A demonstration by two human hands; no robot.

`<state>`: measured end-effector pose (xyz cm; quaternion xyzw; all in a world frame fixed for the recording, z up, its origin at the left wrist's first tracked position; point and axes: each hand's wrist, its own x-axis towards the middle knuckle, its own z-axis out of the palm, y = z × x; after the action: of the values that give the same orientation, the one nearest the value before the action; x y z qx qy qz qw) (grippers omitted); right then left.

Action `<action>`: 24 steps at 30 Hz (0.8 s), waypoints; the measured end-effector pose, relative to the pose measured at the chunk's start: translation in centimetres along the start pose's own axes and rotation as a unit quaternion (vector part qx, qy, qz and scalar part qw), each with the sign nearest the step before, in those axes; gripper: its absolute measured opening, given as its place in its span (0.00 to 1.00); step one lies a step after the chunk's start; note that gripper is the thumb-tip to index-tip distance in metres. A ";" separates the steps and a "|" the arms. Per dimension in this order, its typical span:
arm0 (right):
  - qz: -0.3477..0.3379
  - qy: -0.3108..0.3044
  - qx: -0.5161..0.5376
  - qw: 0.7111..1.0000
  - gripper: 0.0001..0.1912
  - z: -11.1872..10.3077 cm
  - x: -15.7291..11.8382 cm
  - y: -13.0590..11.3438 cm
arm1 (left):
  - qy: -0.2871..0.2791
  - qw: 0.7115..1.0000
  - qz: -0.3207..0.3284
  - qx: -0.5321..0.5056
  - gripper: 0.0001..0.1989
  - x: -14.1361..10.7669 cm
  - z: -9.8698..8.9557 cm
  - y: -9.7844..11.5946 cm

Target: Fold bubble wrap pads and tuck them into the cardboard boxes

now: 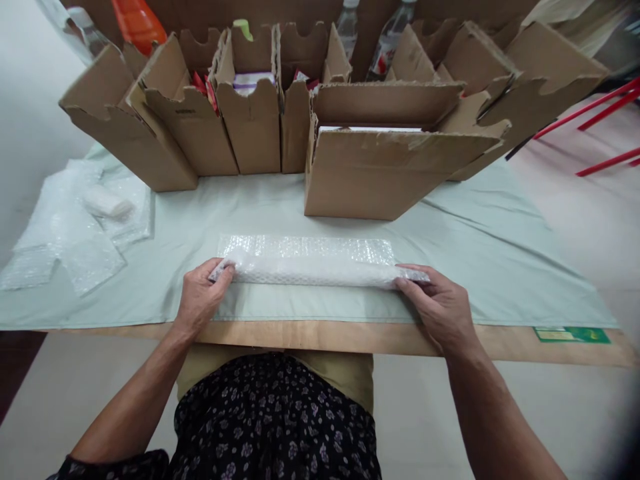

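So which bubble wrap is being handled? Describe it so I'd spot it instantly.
Find the pale green cloth. Near its front edge, the left hand and right hand hold a long bubble-wrap strip. Unlike the loose pile at left, it's gripped at both ends.

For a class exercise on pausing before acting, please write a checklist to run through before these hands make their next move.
1. Bare left hand grips one end of the clear, bubbled plastic wrap: ok.
2. Bare right hand grips the opposite end: ok.
3. Wrap gathered up throughout: not ok; a flat strip lies beyond the thicker near part.
4. Anything enclosed within the wrap: cannot tell.
5. Nearest wide, brown cardboard box clear of the wrap: ok; a gap shows.
6. Pale green fabric cloth smooth all over: not ok; creases show on the right.
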<state>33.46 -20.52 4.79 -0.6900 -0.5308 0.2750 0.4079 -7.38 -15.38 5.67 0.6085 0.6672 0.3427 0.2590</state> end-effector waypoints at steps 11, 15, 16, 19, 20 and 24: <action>0.039 0.033 0.033 0.998 0.12 1.0 1.1 -0.5 | 0.031 1.000 -0.005 0.003 0.20 0.5 0.1 -0.1; 0.047 0.029 0.018 0.998 0.13 1.0 1.9 -0.9 | 0.017 1.000 0.004 -0.016 0.16 0.3 0.0 -0.3; 0.046 0.023 0.008 0.999 0.14 0.9 2.2 -1.0 | 0.015 1.000 0.007 -0.018 0.16 0.3 0.0 -0.3; 0.040 0.002 -0.021 0.999 0.15 0.9 2.9 -1.2 | 0.028 0.999 0.035 -0.014 0.15 0.2 -0.1 -0.3; 0.038 -0.001 -0.033 0.999 0.15 1.0 3.1 -1.3 | 0.034 0.998 0.049 -0.013 0.15 0.3 -0.2 -0.3; 0.022 0.006 -0.107 0.994 0.14 1.6 3.3 -1.6 | 0.046 0.996 0.075 -0.013 0.13 0.6 -0.1 -0.5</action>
<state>32.31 -16.74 5.52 -0.7430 -0.5393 0.2215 0.3287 -7.83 -14.84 5.39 0.6373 0.6262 0.3973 0.2094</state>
